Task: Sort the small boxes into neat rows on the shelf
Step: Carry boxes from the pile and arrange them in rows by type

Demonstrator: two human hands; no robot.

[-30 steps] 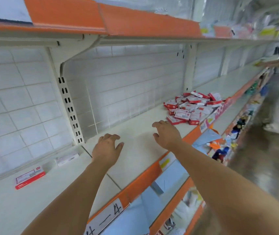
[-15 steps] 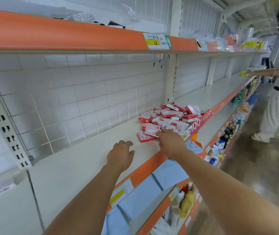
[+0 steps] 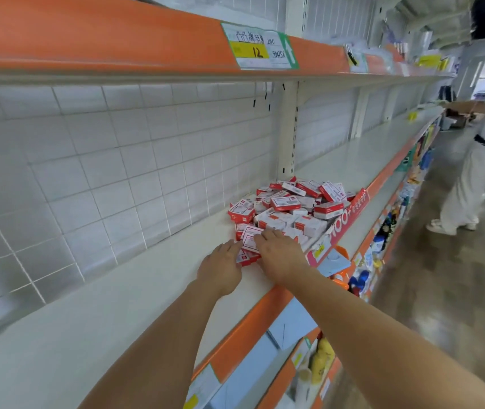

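Small red-and-white boxes (image 3: 290, 205) lie heaped in a loose pile on the white shelf (image 3: 111, 296), up against the slotted upright post (image 3: 290, 128) and spilling toward the orange front edge, where a red promo strip (image 3: 350, 215) hangs just beside them. Both bare forearms stretch out long from the lower part of the view, converging at the near side of the pile. The left hand (image 3: 223, 267) is palm down, fingers fairly straight, its fingertips touching a box at the pile's near edge (image 3: 245, 259). The right hand (image 3: 279, 252) sits just beside it, knuckles up, fingers bent down over the boxes, with a tilted box (image 3: 250, 236) at its fingertips; whether it actually pinches that box I cannot tell from here. The two hands nearly touch. Overhead, the upper shelf's orange edge carries a price tag (image 3: 260, 50) marked 12. Down the aisle, well apart, another person in pale clothes (image 3: 471, 172) stands at the same shelving.
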